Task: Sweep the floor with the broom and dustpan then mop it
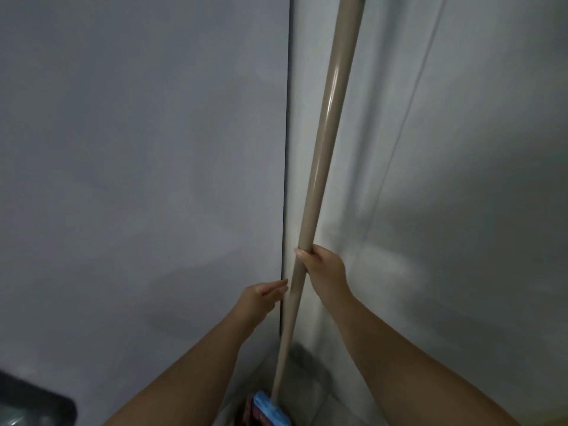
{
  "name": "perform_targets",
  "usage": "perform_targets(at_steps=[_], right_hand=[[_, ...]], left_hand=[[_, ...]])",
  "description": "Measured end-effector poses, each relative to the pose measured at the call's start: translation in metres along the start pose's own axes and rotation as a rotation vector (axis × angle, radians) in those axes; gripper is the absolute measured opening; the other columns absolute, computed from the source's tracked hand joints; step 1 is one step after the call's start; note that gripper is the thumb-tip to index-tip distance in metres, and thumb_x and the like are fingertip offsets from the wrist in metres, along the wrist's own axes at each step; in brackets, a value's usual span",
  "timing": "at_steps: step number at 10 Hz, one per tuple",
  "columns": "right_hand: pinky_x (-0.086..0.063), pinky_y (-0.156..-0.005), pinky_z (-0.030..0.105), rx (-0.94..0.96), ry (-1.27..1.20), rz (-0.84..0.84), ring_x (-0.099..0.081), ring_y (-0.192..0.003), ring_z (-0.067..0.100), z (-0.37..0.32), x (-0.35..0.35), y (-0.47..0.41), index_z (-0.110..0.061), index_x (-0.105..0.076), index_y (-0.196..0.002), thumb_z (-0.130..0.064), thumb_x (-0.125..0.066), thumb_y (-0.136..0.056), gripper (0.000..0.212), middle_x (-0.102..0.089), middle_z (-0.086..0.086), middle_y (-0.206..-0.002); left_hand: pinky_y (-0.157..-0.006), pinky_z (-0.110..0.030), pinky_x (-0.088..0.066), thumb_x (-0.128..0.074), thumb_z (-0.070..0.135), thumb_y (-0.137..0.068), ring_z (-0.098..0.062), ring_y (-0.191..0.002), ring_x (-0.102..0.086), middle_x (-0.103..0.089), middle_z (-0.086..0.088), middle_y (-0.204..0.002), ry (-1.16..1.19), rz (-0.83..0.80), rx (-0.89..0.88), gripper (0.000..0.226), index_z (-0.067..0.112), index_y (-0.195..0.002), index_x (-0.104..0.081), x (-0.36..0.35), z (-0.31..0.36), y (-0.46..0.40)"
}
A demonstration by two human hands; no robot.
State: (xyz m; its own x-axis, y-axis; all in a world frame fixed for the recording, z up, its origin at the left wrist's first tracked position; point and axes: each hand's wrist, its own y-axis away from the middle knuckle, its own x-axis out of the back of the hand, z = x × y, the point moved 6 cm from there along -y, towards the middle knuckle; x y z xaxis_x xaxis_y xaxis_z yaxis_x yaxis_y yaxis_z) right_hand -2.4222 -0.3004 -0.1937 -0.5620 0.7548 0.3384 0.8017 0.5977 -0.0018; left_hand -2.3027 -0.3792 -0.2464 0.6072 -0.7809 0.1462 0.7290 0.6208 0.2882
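Observation:
A long beige broom handle [327, 118] stands nearly upright in a room corner, running from the top edge down to a blue broom head [272, 408] with dark reddish bristles at the bottom. My right hand [322, 265] grips the handle about two thirds of the way down. My left hand [266, 295] reaches toward the handle just below, fingers straight, its fingertips close to or touching the handle. The dustpan and mop are out of view.
Grey-white walls meet in a corner marked by a dark vertical seam [285, 179]. A strip of tiled floor [310, 388] shows at the bottom. A dark object [33, 401] sits at the lower left edge.

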Motion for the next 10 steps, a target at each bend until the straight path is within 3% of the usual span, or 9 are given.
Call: perform_targets(at_steps=[2, 3, 4, 5, 6, 7, 8, 9, 10], right_hand=[[-0.038, -0.049, 0.004, -0.055, -0.039, -0.062, -0.053, -0.064, 0.001, 0.048, 0.012, -0.050, -0.026, -0.063, -0.076, -0.028, -0.062, -0.088, 0.012, -0.057, -0.012, -0.065], [-0.035, -0.051, 0.010, -0.106, -0.025, -0.082, -0.052, -0.065, 0.002, 0.076, 0.012, -0.070, -0.031, -0.057, -0.066, -0.028, -0.061, -0.088, 0.023, -0.054, -0.012, -0.063], [-0.040, -0.060, 0.017, -0.164, -0.012, -0.134, -0.056, -0.073, 0.004, 0.104, 0.003, -0.079, -0.028, -0.061, -0.077, -0.030, -0.060, -0.089, 0.012, -0.060, -0.010, -0.074], [-0.043, -0.071, 0.021, -0.213, -0.022, -0.134, -0.056, -0.079, 0.005, 0.130, -0.003, -0.078, -0.026, -0.059, -0.088, -0.030, -0.060, -0.089, 0.004, -0.059, -0.011, -0.081], [-0.039, -0.063, 0.011, -0.236, -0.042, -0.097, -0.054, -0.077, -0.003, 0.139, -0.004, -0.074, -0.031, -0.058, -0.088, -0.031, -0.061, -0.089, 0.003, -0.058, -0.020, -0.079], [-0.041, -0.065, 0.011, -0.221, -0.056, -0.078, -0.059, -0.084, 0.003, 0.139, -0.003, -0.075, -0.028, -0.061, -0.094, -0.033, -0.064, -0.086, 0.010, -0.062, -0.017, -0.085], [-0.046, -0.083, 0.020, -0.228, -0.115, -0.090, -0.061, -0.104, 0.012, 0.131, 0.002, -0.069, -0.021, -0.065, -0.102, -0.033, -0.068, -0.083, 0.023, -0.067, -0.005, -0.105], [-0.041, -0.092, 0.021, -0.266, -0.110, -0.039, -0.056, -0.117, 0.015, 0.130, 0.011, -0.064, -0.012, -0.056, -0.128, -0.039, -0.067, -0.083, 0.054, -0.060, 0.001, -0.125], [-0.042, -0.085, 0.017, -0.250, -0.101, 0.024, -0.057, -0.104, 0.005, 0.114, 0.021, -0.055, -0.007, -0.052, -0.130, -0.039, -0.065, -0.084, 0.057, -0.059, 0.003, -0.127]], left_hand=[[-0.085, -0.024, -0.042, -0.054, 0.019, -0.093, -0.015, -0.102, -0.056, -0.062, -0.008, -0.116, 0.079, 0.021, 0.110, 0.033, 0.007, -0.123, -0.058, -0.010, -0.028, -0.034], [-0.088, -0.022, -0.044, -0.053, 0.021, -0.094, -0.016, -0.104, -0.057, -0.063, -0.005, -0.112, 0.120, 0.028, 0.148, 0.032, 0.007, -0.122, -0.059, -0.017, -0.032, -0.057], [-0.078, -0.017, -0.045, -0.049, 0.020, -0.096, -0.013, -0.096, -0.059, -0.064, -0.002, -0.103, 0.169, 0.050, 0.168, 0.024, 0.012, -0.114, -0.062, -0.024, -0.031, -0.074], [-0.083, -0.022, -0.042, -0.048, 0.022, -0.096, -0.015, -0.102, -0.057, -0.064, -0.001, -0.105, 0.181, 0.030, 0.183, 0.015, 0.019, -0.104, -0.061, -0.032, -0.032, -0.084], [-0.080, -0.020, -0.043, -0.051, 0.026, -0.094, -0.015, -0.103, -0.057, -0.064, -0.001, -0.105, 0.189, 0.033, 0.185, 0.014, 0.019, -0.102, -0.061, -0.036, -0.033, -0.087], [-0.079, -0.016, -0.042, -0.051, 0.026, -0.094, -0.014, -0.102, -0.056, -0.063, -0.001, -0.106, 0.199, 0.025, 0.179, 0.020, 0.016, -0.109, -0.060, -0.038, -0.035, -0.085], [-0.084, -0.022, -0.043, -0.049, 0.024, -0.095, -0.015, -0.103, -0.055, -0.062, -0.003, -0.108, 0.218, 0.040, 0.191, 0.029, 0.009, -0.119, -0.057, -0.035, -0.033, -0.078], [-0.088, -0.025, -0.040, -0.050, 0.025, -0.095, -0.014, -0.103, -0.055, -0.062, -0.002, -0.106, 0.222, 0.034, 0.209, 0.032, 0.008, -0.121, -0.056, -0.033, -0.034, -0.072], [-0.088, -0.025, -0.041, -0.050, 0.027, -0.094, -0.013, -0.102, -0.056, -0.064, -0.004, -0.111, 0.167, 0.029, 0.183, 0.034, 0.008, -0.122, -0.056, -0.032, -0.027, -0.067]])
